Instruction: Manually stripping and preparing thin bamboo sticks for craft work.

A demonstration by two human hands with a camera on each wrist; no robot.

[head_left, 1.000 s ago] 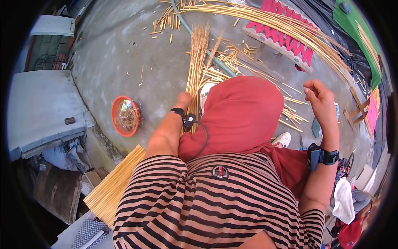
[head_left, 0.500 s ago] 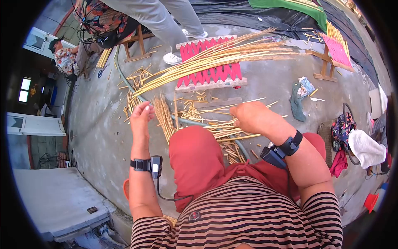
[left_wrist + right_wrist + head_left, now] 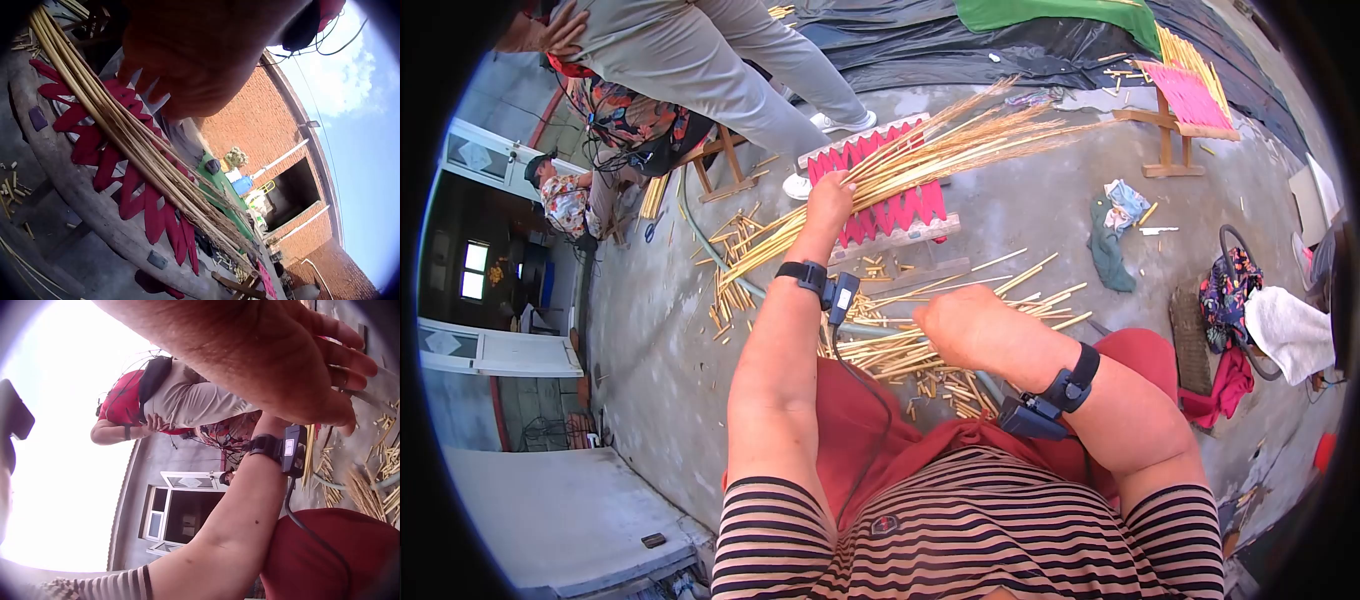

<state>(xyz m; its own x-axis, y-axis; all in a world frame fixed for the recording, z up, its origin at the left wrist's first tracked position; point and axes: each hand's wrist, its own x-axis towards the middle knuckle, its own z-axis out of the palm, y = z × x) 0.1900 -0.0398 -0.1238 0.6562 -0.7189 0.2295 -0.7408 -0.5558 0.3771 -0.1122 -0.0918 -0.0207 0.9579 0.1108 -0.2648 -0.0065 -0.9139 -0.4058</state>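
Observation:
A bundle of long straw-coloured stalks (image 3: 940, 160) with feathery tips lies across a low stool with zigzag red webbing (image 3: 912, 208). My left hand (image 3: 830, 205) reaches forward over this bundle. In the left wrist view, the loosely bent fingers of the left hand (image 3: 187, 62) hang just above the stalks (image 3: 125, 134), with nothing gripped. My right hand (image 3: 965, 322) hovers in front of my lap, over loose cut stalks (image 3: 1040, 300) on the ground. Its fingers spread loosely and hold nothing in the right wrist view, where a feathery stalk bundle (image 3: 364, 490) shows near my knee.
Short cut pieces (image 3: 960, 395) and a hose (image 3: 700, 220) lie on the concrete. A person in grey trousers (image 3: 750, 70) stands beyond the stool. Another stool with pink webbing (image 3: 1190, 98), cloths (image 3: 1112, 250) and a bag (image 3: 1230, 290) are to the right.
My left hand left the bundle beside my left leg and moved forward to the stalks on the stool. My right hand came inward from the right. The head view swung up and leftward.

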